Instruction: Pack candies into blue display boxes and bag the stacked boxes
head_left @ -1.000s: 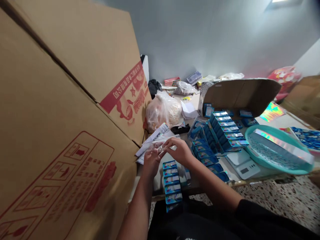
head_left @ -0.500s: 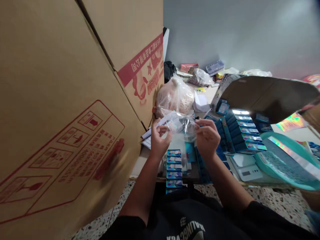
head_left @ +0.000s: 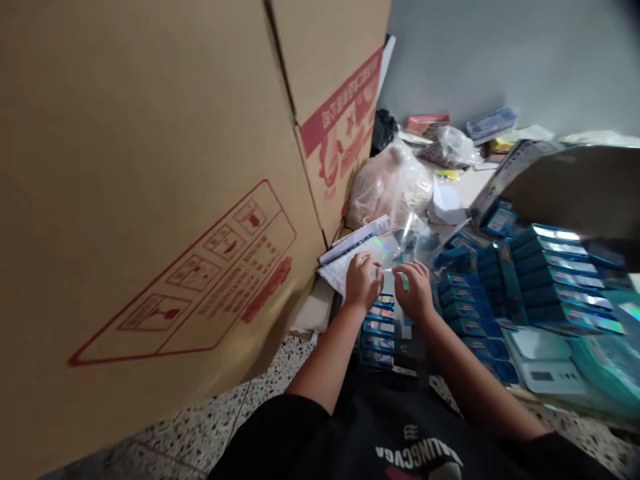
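My left hand [head_left: 364,280] and my right hand [head_left: 415,287] are close together above the near part of the table, fingers curled into pinches. A thin, see-through plastic bag [head_left: 414,235] stretches out beyond the fingertips, and a bright edge of it shows between them. Much of its outline blends into the things behind it. Below my hands, near my body, runs a row of small blue boxes [head_left: 379,343] with shiny ends. More blue packs [head_left: 467,303] stand just right of my right hand.
A huge cardboard carton [head_left: 210,167] walls off the left side. Papers [head_left: 355,243] and a full white plastic bag [head_left: 393,183] lie ahead. To the right are stacked blue boxes [head_left: 560,280], a white scale [head_left: 545,363] and a teal basket [head_left: 607,363].
My hands have come closer together, with the clear bag now beyond the fingertips rather than spread between them. The view has turned left, so everything sits further right.
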### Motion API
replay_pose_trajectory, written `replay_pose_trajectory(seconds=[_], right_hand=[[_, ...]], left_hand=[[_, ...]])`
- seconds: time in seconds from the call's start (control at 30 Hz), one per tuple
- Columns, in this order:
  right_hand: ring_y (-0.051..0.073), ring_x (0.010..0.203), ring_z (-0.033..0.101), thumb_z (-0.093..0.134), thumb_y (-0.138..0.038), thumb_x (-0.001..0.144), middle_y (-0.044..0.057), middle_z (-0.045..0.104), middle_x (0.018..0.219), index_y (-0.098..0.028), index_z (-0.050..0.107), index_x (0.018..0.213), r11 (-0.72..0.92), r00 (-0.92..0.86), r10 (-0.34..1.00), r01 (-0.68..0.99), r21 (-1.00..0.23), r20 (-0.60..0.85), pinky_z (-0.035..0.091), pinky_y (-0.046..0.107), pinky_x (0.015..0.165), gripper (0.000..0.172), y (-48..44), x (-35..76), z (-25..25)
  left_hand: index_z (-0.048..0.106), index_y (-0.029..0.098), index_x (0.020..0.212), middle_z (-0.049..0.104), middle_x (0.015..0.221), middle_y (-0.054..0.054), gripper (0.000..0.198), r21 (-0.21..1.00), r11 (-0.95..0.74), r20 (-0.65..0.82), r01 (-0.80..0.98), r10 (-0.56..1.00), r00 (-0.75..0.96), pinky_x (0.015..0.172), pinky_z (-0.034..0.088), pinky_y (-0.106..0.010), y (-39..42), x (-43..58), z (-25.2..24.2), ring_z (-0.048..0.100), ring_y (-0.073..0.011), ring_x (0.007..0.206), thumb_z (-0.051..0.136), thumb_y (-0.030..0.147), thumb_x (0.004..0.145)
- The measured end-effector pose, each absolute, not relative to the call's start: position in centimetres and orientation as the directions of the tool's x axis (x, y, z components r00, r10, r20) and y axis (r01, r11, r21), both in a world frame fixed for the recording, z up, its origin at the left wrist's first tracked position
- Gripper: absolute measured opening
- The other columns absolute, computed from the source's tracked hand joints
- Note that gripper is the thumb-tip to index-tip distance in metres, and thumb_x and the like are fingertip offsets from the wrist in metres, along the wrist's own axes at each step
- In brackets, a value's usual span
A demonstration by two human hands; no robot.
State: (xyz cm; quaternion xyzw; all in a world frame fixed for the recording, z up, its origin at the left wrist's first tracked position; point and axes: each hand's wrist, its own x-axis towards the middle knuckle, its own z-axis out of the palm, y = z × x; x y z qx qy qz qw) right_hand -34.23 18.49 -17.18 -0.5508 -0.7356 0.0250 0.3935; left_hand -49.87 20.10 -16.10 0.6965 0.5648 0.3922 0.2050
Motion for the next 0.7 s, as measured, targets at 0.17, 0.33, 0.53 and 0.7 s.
replay_pose_trajectory(seconds=[0.17,0.33,0.53,0.7], right_hand=[[0.026,0.083,0.059,0.047,-0.008,0.076,0.009,0.066,0.087,-0.016,0.068,0.102,0.211,0.0,0.923,0.837,-0.505,0.386,0.043,0.042,0.08,0.034,17.6,-34.0,-21.0],[0.024,0.077,0.054,0.051,-0.016,0.084,0.01,0.063,0.085,-0.016,0.072,0.086,0.039,0.098,0.96,0.882,-0.471,0.262,0.038,0.035,0.071,0.021,16.9,-33.3,-24.2],[0.019,0.08,0.058,0.059,-0.018,0.089,0.007,0.067,0.094,-0.019,0.074,0.098,-0.071,0.125,0.987,0.904,-0.421,0.102,0.04,0.029,0.07,0.018,16.0,-33.4,-26.5],[0.023,0.104,0.057,0.063,-0.024,0.091,0.005,0.066,0.11,-0.019,0.071,0.089,-0.094,0.103,0.995,0.924,-0.371,0.005,0.043,0.037,0.089,0.01,15.4,-33.3,-26.2]], left_hand=[[0.066,0.016,0.093,0.067,0.108,-0.006,0.013,0.715,-0.175,0.191,0.677,0.98,0.053,0.092,0.053,-0.042,19.2,-51.4,-21.7,0.063,-0.0195,0.103,0.063,0.029,0.092],[0.065,0.017,0.108,0.063,0.122,-0.009,0.025,0.76,-0.004,0.076,0.65,0.994,-0.082,0.096,0.052,-0.047,18.5,-53.8,-25.0,0.061,-0.0229,0.111,0.063,0.035,0.092],[0.063,0.016,0.112,0.065,0.115,-0.008,0.03,0.85,0.202,-0.178,0.486,0.979,-0.095,0.087,0.056,-0.042,19.0,-54.7,-28.3,0.064,-0.0203,0.099,0.064,0.037,0.092],[0.062,0.015,0.114,0.067,0.107,-0.006,0.031,0.872,0.346,-0.353,0.347,0.934,-0.045,0.075,0.058,-0.035,18.1,-53.7,-29.7,0.066,-0.0166,0.087,0.062,0.038,0.093]])
